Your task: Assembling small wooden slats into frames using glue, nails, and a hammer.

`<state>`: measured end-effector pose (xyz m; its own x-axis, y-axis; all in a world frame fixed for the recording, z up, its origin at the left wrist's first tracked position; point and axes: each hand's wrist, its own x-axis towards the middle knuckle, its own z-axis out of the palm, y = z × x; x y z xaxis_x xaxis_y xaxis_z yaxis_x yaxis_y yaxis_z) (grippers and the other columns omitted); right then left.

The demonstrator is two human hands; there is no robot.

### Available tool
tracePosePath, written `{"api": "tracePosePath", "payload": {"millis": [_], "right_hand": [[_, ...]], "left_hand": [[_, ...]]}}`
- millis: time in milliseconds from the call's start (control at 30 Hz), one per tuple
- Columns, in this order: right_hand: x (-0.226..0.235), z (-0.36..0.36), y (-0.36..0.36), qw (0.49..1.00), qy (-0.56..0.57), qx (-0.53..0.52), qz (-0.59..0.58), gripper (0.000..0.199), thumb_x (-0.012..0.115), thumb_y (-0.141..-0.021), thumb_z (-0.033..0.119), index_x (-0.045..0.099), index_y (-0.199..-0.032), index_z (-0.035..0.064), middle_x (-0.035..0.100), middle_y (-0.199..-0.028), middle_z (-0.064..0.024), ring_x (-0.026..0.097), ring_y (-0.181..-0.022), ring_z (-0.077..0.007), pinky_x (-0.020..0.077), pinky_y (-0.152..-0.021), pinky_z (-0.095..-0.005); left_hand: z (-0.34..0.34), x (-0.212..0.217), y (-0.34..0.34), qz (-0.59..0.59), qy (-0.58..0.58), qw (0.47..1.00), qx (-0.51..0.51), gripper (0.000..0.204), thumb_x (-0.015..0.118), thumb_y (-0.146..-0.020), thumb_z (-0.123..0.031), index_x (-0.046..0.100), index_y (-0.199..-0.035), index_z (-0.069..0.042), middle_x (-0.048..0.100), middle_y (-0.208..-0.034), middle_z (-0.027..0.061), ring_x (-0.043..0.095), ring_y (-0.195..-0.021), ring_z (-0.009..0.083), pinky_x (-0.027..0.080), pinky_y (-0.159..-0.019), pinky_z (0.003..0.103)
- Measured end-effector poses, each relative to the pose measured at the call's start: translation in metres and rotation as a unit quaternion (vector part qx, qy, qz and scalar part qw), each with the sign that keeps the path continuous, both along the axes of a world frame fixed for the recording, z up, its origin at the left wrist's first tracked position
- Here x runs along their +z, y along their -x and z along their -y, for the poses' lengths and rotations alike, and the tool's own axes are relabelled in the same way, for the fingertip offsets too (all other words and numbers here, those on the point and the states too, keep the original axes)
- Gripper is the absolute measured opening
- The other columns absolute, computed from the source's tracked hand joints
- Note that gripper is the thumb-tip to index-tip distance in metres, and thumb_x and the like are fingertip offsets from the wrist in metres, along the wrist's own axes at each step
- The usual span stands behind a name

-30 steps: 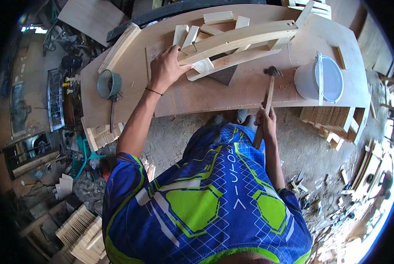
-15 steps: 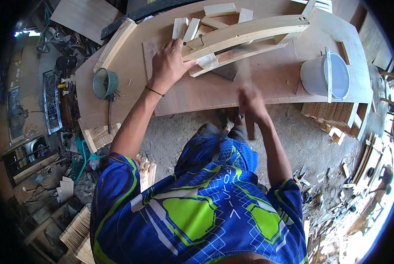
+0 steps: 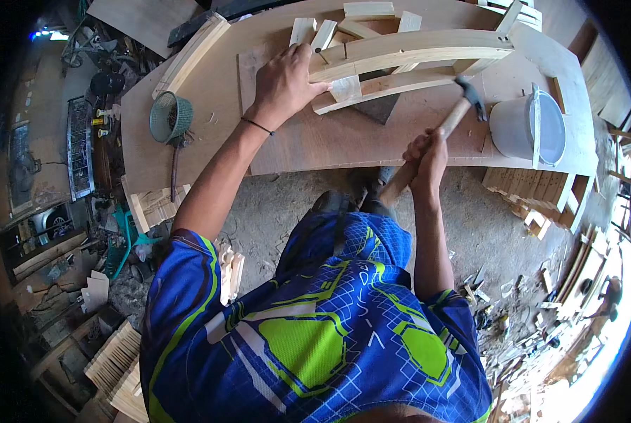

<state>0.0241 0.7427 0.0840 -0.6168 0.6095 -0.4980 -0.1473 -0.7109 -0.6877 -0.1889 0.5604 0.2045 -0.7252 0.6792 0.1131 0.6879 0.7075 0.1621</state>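
My left hand [image 3: 286, 83] grips the left end of a wooden frame [image 3: 414, 48] built of curved, pale beams joined by short blocks. Its thumb presses on the end block, and the other fingers curl over the far side, partly hidden. A nail [image 3: 345, 51] stands up from the top beam near this hand. My right hand [image 3: 428, 156] is closed around the wooden handle of a claw hammer [image 3: 456, 116]. The hammer's dark head is raised near the frame's right half, apart from it. Beneath the frame lies a dark flat block [image 3: 377, 107].
Several loose wood blocks [image 3: 322, 35] lie behind the frame. A white bucket [image 3: 523, 130] stands at the bench's right, a green mesh basket [image 3: 170, 118] at its left. Curved wood strips [image 3: 192, 55] lie at the far left. Stacked wood pieces [image 3: 530, 185] sit under the bench's right side.
The hammer, blurred by a swing before, now shows clearly, its head to the right of its former place. My right hand has shifted slightly right; my left hand still holds the frame's end.
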Motion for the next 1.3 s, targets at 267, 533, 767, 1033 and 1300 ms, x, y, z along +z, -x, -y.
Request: {"api": "tracePosePath", "payload": {"millis": [267,533,767,1033,1300], "right_hand": [[0.026,0.0,-0.007,0.889,-0.18,0.409,0.095,0.03,0.051,-0.104,0.037,0.049,-0.095,0.0078,0.048,-0.064,0.0007,0.046,-0.044,-0.0101,0.0396,-0.04,-0.0281],[0.016,0.019,-0.011,0.915,-0.11,0.384,0.054,0.027,0.047,-0.106,0.034,0.046,-0.096,0.0094,0.044,-0.064,0.0006,0.041,-0.043,-0.0095,0.0371,-0.04,-0.0268],[0.025,-0.003,-0.012,0.939,-0.091,0.321,0.081,0.028,0.049,-0.105,0.035,0.052,-0.102,0.0075,0.043,-0.065,0.0017,0.039,-0.048,-0.009,0.0372,-0.043,-0.0271],[0.02,-0.025,-0.026,0.986,0.023,-0.164,-0.035,0.028,0.044,-0.104,0.038,0.048,-0.098,0.0116,0.042,-0.071,0.0009,0.042,-0.056,-0.0112,0.039,-0.051,-0.0275],[0.038,0.007,-0.004,0.885,-0.151,0.433,0.083,0.029,0.049,-0.105,0.036,0.049,-0.095,0.009,0.049,-0.064,-0.0001,0.044,-0.044,-0.0089,0.0367,-0.04,-0.0256]], "left_hand": [[0.004,-0.001,-0.002,-0.034,-0.002,0.999,-0.009,0.067,0.088,-0.066,-0.039,0.058,-0.111,0.001,0.063,-0.113,0.0179,0.062,-0.106,0.0359,0.052,-0.089,0.044],[0.005,-0.003,-0.005,-0.047,-0.016,0.999,-0.006,0.07,0.085,-0.069,-0.042,0.058,-0.116,0.002,0.062,-0.114,0.019,0.06,-0.11,0.037,0.05,-0.093,0.045],[0.008,0.001,-0.004,-0.062,0.026,0.998,-0.008,0.069,0.084,-0.068,-0.044,0.058,-0.114,0.001,0.064,-0.11,0.0154,0.062,-0.105,0.0328,0.047,-0.09,0.046],[0.011,-0.006,0.002,-0.126,0.032,0.991,-0.039,0.071,0.082,-0.069,-0.05,0.059,-0.114,0.0,0.065,-0.107,0.014,0.063,-0.103,0.03,0.041,-0.092,0.046],[0.017,-0.008,0.009,-0.119,0.042,0.991,-0.042,0.068,0.084,-0.068,-0.049,0.056,-0.107,-0.001,0.063,-0.105,0.0152,0.063,-0.103,0.0333,0.044,-0.09,0.047]]}}
